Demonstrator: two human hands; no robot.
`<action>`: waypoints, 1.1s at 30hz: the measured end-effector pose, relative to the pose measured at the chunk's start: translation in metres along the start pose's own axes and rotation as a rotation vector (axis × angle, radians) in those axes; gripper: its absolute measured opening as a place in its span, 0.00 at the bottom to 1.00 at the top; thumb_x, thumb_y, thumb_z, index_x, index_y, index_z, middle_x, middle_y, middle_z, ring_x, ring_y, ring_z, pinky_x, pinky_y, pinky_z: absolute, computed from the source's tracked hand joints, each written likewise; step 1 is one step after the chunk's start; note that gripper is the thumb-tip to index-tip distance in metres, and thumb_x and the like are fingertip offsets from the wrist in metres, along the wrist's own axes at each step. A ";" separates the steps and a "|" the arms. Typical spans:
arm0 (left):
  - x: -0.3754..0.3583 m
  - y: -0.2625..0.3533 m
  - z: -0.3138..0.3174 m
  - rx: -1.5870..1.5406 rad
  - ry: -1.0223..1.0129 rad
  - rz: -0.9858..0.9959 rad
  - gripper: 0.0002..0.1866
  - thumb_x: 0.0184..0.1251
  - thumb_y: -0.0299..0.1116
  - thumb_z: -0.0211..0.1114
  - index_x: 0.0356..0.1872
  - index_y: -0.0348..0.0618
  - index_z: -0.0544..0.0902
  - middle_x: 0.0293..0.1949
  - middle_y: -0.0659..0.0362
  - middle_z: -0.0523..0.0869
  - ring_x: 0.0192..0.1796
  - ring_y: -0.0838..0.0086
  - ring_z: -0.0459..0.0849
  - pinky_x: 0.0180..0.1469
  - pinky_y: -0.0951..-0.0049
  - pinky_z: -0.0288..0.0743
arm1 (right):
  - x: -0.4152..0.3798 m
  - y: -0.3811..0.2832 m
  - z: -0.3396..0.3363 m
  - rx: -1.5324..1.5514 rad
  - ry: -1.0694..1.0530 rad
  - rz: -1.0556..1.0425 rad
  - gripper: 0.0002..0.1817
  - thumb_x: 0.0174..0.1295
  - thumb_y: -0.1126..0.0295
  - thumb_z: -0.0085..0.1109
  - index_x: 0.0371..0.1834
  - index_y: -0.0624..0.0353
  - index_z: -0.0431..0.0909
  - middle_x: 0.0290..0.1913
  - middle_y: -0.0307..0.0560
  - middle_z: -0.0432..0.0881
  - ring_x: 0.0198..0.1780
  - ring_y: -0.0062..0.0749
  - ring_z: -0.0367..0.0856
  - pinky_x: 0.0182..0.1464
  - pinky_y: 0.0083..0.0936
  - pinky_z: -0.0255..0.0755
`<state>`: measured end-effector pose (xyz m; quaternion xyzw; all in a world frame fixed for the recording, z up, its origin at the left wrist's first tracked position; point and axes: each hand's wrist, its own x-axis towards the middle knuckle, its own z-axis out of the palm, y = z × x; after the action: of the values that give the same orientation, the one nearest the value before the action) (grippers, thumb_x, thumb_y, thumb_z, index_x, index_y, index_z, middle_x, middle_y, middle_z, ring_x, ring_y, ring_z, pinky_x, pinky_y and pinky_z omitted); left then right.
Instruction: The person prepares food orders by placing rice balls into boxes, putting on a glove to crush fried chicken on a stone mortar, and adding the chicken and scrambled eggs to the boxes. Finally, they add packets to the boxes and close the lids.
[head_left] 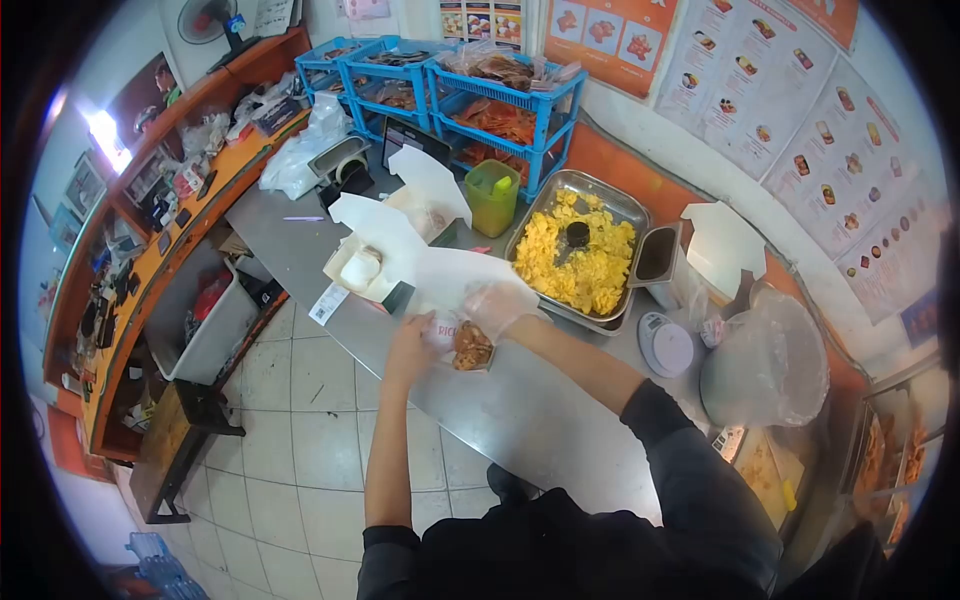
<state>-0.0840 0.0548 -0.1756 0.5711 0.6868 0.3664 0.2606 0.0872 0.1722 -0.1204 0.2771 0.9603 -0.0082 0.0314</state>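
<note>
Hands: I count two, the left hand (408, 345) bare and the right hand (497, 305) in a clear glove.
Food trays: I see one steel tray (610, 205) of yellow food on the tabletop (520, 420).
Scoops: one, a black-handled scoop (577, 235) in that tray.
Green cups: one green cup (492, 197), far of centre.
Scales: one round scale (666, 345), right of the tray.
Blue racks: I make out three blue racks (500, 100) along the far wall.
Open white boxes: two open boxes (375, 255) on the left that I can tell.

Left hand (410, 345), gloved right hand (497, 308) together
</note>
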 end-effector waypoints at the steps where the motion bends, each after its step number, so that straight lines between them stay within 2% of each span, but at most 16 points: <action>1: -0.001 0.004 -0.002 -0.004 0.006 -0.002 0.35 0.40 0.13 0.67 0.59 0.38 0.76 0.53 0.48 0.76 0.55 0.56 0.78 0.55 0.64 0.79 | 0.002 0.003 -0.002 -0.005 -0.002 -0.006 0.09 0.56 0.70 0.53 0.37 0.55 0.82 0.40 0.49 0.84 0.45 0.43 0.83 0.46 0.38 0.77; 3: -0.002 0.012 -0.005 0.170 -0.014 0.142 0.36 0.39 0.13 0.66 0.59 0.39 0.76 0.51 0.49 0.76 0.53 0.56 0.79 0.53 0.64 0.79 | 0.014 0.014 -0.008 0.186 0.235 -0.095 0.09 0.56 0.71 0.52 0.37 0.58 0.81 0.45 0.50 0.82 0.47 0.43 0.82 0.47 0.38 0.76; 4: -0.002 0.010 -0.004 0.167 -0.009 0.139 0.36 0.39 0.13 0.66 0.59 0.39 0.76 0.51 0.49 0.76 0.53 0.56 0.79 0.53 0.64 0.79 | 0.021 0.016 -0.009 0.182 0.232 -0.101 0.09 0.56 0.71 0.52 0.37 0.58 0.81 0.45 0.50 0.82 0.47 0.43 0.82 0.47 0.38 0.76; 6: 0.002 0.005 0.002 0.119 0.016 0.176 0.39 0.39 0.12 0.65 0.62 0.42 0.75 0.51 0.49 0.76 0.51 0.57 0.79 0.52 0.65 0.79 | 0.037 0.013 -0.007 0.134 -0.057 -0.202 0.17 0.52 0.66 0.60 0.43 0.63 0.79 0.52 0.57 0.77 0.53 0.43 0.79 0.52 0.35 0.74; 10: 0.004 -0.005 0.007 -0.017 0.058 0.065 0.38 0.41 0.12 0.63 0.63 0.41 0.73 0.52 0.49 0.76 0.51 0.58 0.80 0.52 0.65 0.79 | 0.040 -0.006 0.022 0.080 -0.002 -0.166 0.16 0.52 0.67 0.58 0.43 0.65 0.79 0.51 0.59 0.77 0.53 0.44 0.79 0.55 0.36 0.73; 13: 0.010 -0.030 0.010 0.116 -0.027 0.079 0.37 0.44 0.12 0.63 0.63 0.38 0.72 0.52 0.48 0.76 0.51 0.58 0.81 0.53 0.65 0.79 | 0.033 -0.019 0.025 0.131 -0.138 -0.169 0.25 0.44 0.67 0.63 0.49 0.63 0.80 0.49 0.56 0.81 0.49 0.46 0.82 0.51 0.37 0.75; 15: 0.009 -0.024 0.006 0.104 -0.050 0.044 0.35 0.44 0.12 0.62 0.62 0.36 0.72 0.51 0.48 0.77 0.51 0.58 0.81 0.54 0.65 0.79 | 0.027 -0.028 0.016 0.298 -0.078 0.111 0.19 0.48 0.66 0.63 0.44 0.62 0.79 0.48 0.58 0.80 0.53 0.46 0.79 0.56 0.37 0.72; 19: 0.002 -0.026 0.008 0.134 0.046 0.137 0.35 0.45 0.11 0.63 0.61 0.35 0.73 0.51 0.47 0.78 0.53 0.57 0.81 0.53 0.66 0.79 | 0.025 -0.016 0.026 0.285 0.219 0.051 0.22 0.44 0.66 0.68 0.45 0.60 0.80 0.46 0.58 0.82 0.50 0.47 0.81 0.53 0.36 0.73; 21: -0.006 -0.014 0.005 0.252 0.007 0.161 0.33 0.47 0.12 0.62 0.61 0.36 0.73 0.50 0.46 0.78 0.54 0.56 0.81 0.53 0.65 0.78 | 0.036 -0.017 0.042 0.080 0.063 -0.027 0.26 0.38 0.67 0.71 0.46 0.58 0.80 0.47 0.57 0.82 0.49 0.45 0.82 0.52 0.34 0.74; 22: -0.005 -0.013 0.005 0.254 0.006 0.159 0.33 0.47 0.12 0.62 0.61 0.36 0.73 0.50 0.46 0.78 0.54 0.56 0.81 0.53 0.65 0.78 | 0.036 -0.016 0.035 0.083 0.064 -0.028 0.26 0.38 0.67 0.71 0.46 0.58 0.80 0.47 0.57 0.82 0.49 0.45 0.82 0.52 0.34 0.74; 24: -0.006 -0.013 0.003 0.124 -0.010 0.090 0.32 0.48 0.12 0.61 0.61 0.36 0.73 0.51 0.47 0.78 0.52 0.55 0.81 0.54 0.65 0.77 | 0.032 -0.020 0.004 0.139 -0.294 0.040 0.29 0.39 0.61 0.71 0.49 0.55 0.80 0.53 0.55 0.80 0.51 0.43 0.81 0.54 0.34 0.73; 25: -0.006 -0.016 0.005 0.126 -0.008 0.086 0.32 0.48 0.12 0.61 0.61 0.36 0.73 0.51 0.47 0.78 0.52 0.55 0.81 0.54 0.65 0.77 | 0.017 -0.029 -0.014 0.140 -0.294 0.035 0.29 0.39 0.61 0.71 0.49 0.55 0.80 0.53 0.55 0.80 0.51 0.43 0.81 0.54 0.34 0.73; 27: -0.004 -0.023 0.010 0.156 0.034 0.108 0.31 0.46 0.12 0.60 0.58 0.37 0.75 0.50 0.47 0.78 0.50 0.54 0.81 0.54 0.64 0.76 | -0.017 -0.047 -0.040 0.347 -0.199 0.299 0.33 0.42 0.53 0.68 0.55 0.52 0.78 0.55 0.55 0.78 0.51 0.42 0.81 0.55 0.33 0.72; 28: -0.004 -0.022 0.012 0.154 0.033 0.109 0.31 0.46 0.12 0.60 0.58 0.37 0.75 0.50 0.47 0.78 0.50 0.54 0.81 0.54 0.64 0.76 | -0.020 -0.050 -0.024 0.347 -0.200 0.301 0.33 0.42 0.53 0.68 0.55 0.52 0.78 0.55 0.55 0.78 0.51 0.42 0.81 0.55 0.33 0.72; 30: -0.003 -0.017 0.016 0.190 0.104 0.113 0.29 0.44 0.12 0.61 0.54 0.35 0.77 0.48 0.46 0.78 0.50 0.54 0.81 0.53 0.64 0.76 | -0.021 -0.052 0.019 0.513 0.203 0.308 0.38 0.46 0.47 0.64 0.62 0.51 0.73 0.53 0.54 0.80 0.50 0.43 0.82 0.55 0.35 0.73; 33: -0.004 -0.025 0.014 0.204 0.108 0.236 0.27 0.44 0.15 0.55 0.53 0.35 0.76 0.46 0.46 0.77 0.51 0.51 0.75 0.54 0.61 0.72 | -0.032 -0.054 0.001 0.293 0.176 0.300 0.40 0.44 0.47 0.66 0.63 0.51 0.70 0.51 0.55 0.81 0.49 0.44 0.82 0.56 0.35 0.73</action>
<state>-0.0870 0.0520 -0.2041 0.6506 0.6616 0.3532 0.1193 0.0852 0.1093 -0.1194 0.4181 0.8959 -0.1188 -0.0920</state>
